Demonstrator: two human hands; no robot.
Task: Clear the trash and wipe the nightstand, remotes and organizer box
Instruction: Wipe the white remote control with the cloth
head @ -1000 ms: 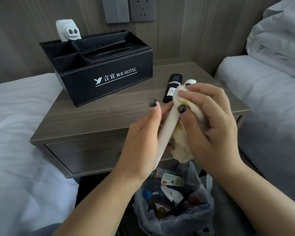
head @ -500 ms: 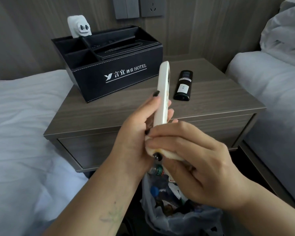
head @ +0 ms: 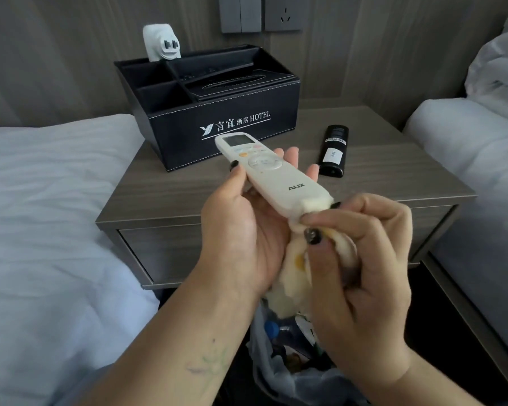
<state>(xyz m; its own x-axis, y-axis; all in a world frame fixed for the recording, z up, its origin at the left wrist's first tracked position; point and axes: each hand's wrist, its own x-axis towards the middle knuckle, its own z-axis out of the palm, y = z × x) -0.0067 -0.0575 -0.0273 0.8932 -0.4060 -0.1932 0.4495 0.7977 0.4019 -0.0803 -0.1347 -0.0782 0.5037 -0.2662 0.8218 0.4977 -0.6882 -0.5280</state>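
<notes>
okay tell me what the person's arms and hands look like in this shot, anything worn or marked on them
Both forearms are bare, with no sleeves, watch, rings or bracelets in view. The nails on the left hand and the right hand wear dark, near-black polish. The left forearm carries a faint mark in pale green and purple lines, possibly a tattoo or pen drawing; its design is too faint to make out.

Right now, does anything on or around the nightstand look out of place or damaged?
Only one oddity: a white plug adapter stands prongs-out in the organizer box back-left compartment. The black remote lies flat on the nightstand. No visible spills or damage.
</notes>
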